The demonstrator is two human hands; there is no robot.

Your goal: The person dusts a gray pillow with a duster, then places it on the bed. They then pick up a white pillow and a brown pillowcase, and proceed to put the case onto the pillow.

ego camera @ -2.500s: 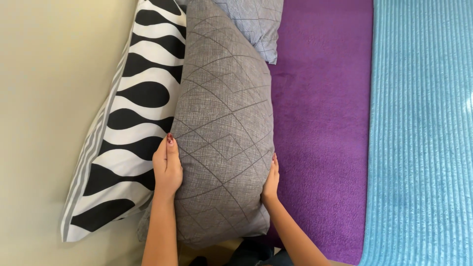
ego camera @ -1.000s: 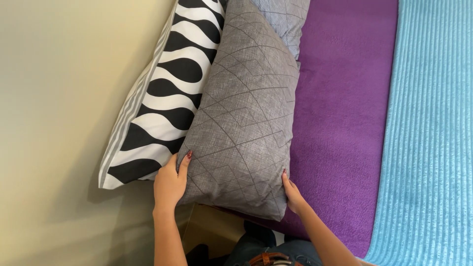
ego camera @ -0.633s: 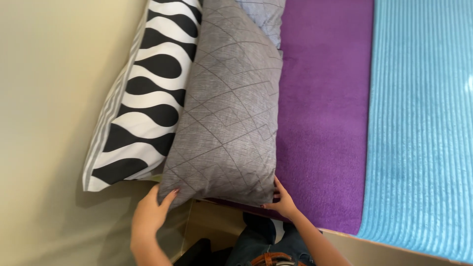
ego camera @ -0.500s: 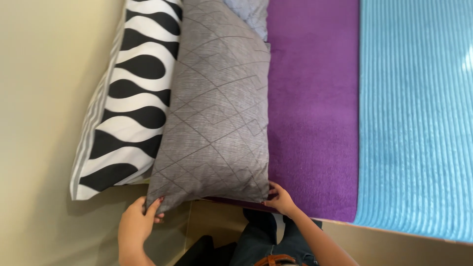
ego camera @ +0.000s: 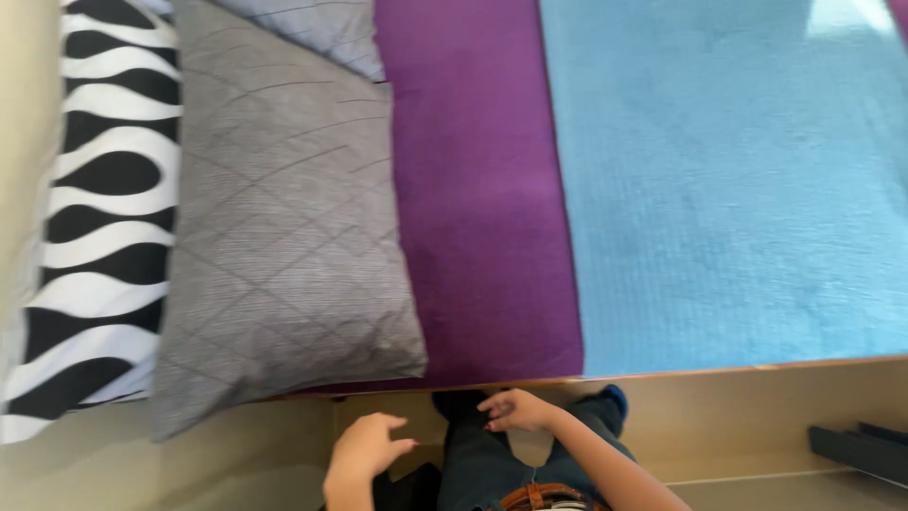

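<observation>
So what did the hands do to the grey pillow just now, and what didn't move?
Both hands let go of the grey pillow. The left hand and the right hand pulled back off the bed and now hang empty below its edge. The grey pillow stays against the black-and-white pillow, and the purple sheet and blue blanket lie as before.

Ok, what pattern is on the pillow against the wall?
Bold black and white wavy stripes on the pillow, clearest in the head view.

Grey pillow (ego camera: 284, 237): matt quilted cloth. Purple sheet (ego camera: 478, 189): soft, matt. Blue blanket (ego camera: 728, 180): fuzzy.
</observation>
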